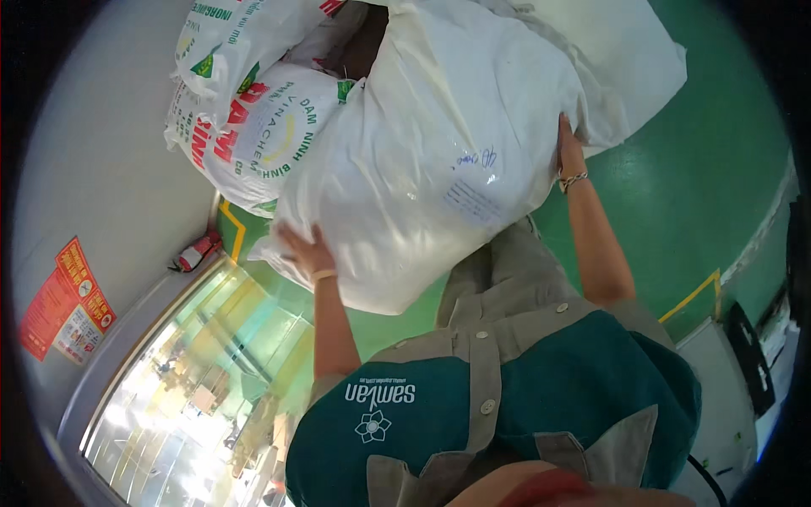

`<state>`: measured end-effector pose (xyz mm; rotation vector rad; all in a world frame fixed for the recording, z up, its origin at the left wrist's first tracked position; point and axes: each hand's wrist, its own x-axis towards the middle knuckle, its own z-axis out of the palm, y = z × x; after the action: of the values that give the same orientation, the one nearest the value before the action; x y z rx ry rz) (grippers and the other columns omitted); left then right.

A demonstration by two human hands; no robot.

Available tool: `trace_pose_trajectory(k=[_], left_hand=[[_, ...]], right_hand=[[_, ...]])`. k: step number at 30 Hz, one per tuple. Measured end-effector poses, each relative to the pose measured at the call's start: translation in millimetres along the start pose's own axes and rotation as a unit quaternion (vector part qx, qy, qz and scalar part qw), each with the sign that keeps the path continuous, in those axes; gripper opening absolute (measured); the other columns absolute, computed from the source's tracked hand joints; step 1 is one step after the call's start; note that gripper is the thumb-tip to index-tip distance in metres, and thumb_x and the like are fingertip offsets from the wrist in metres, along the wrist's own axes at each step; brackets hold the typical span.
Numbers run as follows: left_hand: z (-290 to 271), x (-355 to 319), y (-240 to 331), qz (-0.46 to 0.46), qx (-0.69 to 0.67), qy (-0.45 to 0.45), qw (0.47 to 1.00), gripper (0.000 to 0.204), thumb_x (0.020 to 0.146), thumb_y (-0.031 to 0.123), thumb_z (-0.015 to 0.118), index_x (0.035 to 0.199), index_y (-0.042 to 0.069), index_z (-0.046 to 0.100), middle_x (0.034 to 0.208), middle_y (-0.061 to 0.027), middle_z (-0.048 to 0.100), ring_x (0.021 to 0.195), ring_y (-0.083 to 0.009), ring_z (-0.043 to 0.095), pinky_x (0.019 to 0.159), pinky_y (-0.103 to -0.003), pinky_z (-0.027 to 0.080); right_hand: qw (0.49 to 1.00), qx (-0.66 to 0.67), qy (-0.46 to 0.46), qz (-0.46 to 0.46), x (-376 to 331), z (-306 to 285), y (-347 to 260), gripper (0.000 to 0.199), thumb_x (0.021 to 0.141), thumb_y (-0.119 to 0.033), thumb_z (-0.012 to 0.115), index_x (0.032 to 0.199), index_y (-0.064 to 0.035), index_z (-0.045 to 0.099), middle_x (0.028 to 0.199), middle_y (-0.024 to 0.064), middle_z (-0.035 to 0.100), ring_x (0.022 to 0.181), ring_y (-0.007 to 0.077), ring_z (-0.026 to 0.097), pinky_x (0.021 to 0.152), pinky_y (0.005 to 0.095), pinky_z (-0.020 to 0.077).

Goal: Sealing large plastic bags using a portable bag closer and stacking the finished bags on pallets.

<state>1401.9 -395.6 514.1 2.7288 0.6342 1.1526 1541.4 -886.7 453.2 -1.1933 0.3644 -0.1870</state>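
Observation:
A large, full white woven sack [422,169] bulges in front of me, with a small printed patch and blue handwriting on it. Its lower part hangs before my legs. At its lower left corner my left hand [306,253] lies on the plastic, fingers spread apart. My right hand [571,152] grips the sack's right edge beside a fold, some of its fingers hidden by the material. Touching its left side are white sacks [270,135] with red and green print.
Another white sack [634,68] lies behind on the right. Green floor [676,220] with yellow lines surrounds the pile. A fire extinguisher [198,251] stands by the left wall, near a red poster [69,300] and a glass panel [194,406].

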Motion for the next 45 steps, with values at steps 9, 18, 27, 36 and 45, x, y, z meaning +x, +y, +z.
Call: trace_pose_trajectory(k=[9, 18, 27, 36, 45], left_hand=[[17, 106, -160, -0.54, -0.295, -0.154, 0.773, 0.079, 0.072, 0.061, 0.047, 0.117, -0.004, 0.043, 0.106, -0.0185, 0.053, 0.091, -0.0275, 0.055, 0.072, -0.037, 0.046], [74, 133, -226, -0.404, -0.053, -0.11, 0.906, 0.064, 0.077, 0.055, 0.044, 0.107, -0.001, 0.054, 0.096, -0.0172, 0.058, 0.084, -0.0264, 0.056, 0.074, -0.034, 0.043], [-11, 5, -285, -0.232, -0.233, -0.083, 0.941, 0.039, 0.086, 0.021, 0.04, 0.121, 0.005, 0.039, 0.105, -0.0179, 0.054, 0.083, -0.0251, 0.057, 0.068, -0.03, 0.047], [-152, -264, -254, -0.411, -0.611, -0.049, 0.675, 0.035, 0.08, 0.014, 0.048, 0.111, -0.001, 0.048, 0.1, -0.014, 0.056, 0.085, -0.024, 0.056, 0.075, -0.034, 0.046], [-106, -367, -225, -0.343, -0.708, -0.057, 0.614, 0.032, 0.076, 0.019, 0.051, 0.095, -0.006, 0.055, 0.094, -0.0128, 0.058, 0.084, -0.0242, 0.056, 0.073, -0.034, 0.046]], right_hand=[[0.867, -0.409, 0.083, -0.273, -57, 69, -93, 0.068, 0.075, -0.053, 0.047, 0.111, 0.0044, 0.046, 0.112, 0.0249, 0.047, 0.104, 0.0348, 0.044, 0.086, 0.0367, 0.0355], [0.638, -0.62, 0.173, -0.423, -5, 199, -117, 0.075, 0.068, -0.06, 0.052, 0.107, 0.0045, 0.048, 0.103, 0.0219, 0.051, 0.1, 0.034, 0.046, 0.085, 0.0401, 0.0368], [0.965, -0.233, -0.094, -0.07, -154, 116, -98, 0.067, 0.069, -0.039, 0.064, 0.113, 0.0077, 0.044, 0.103, 0.0154, 0.054, 0.091, 0.0243, 0.053, 0.078, 0.0317, 0.0423], [0.992, 0.001, -0.073, -0.105, -404, -147, 21, 0.042, 0.072, -0.021, 0.062, 0.103, 0.0068, 0.051, 0.095, 0.0128, 0.056, 0.086, 0.0219, 0.053, 0.076, 0.0314, 0.0417], [0.991, 0.033, 0.019, -0.128, -416, -261, 135, 0.042, 0.068, -0.021, 0.063, 0.099, 0.006, 0.053, 0.091, 0.0118, 0.057, 0.082, 0.0222, 0.054, 0.075, 0.0313, 0.0412]])
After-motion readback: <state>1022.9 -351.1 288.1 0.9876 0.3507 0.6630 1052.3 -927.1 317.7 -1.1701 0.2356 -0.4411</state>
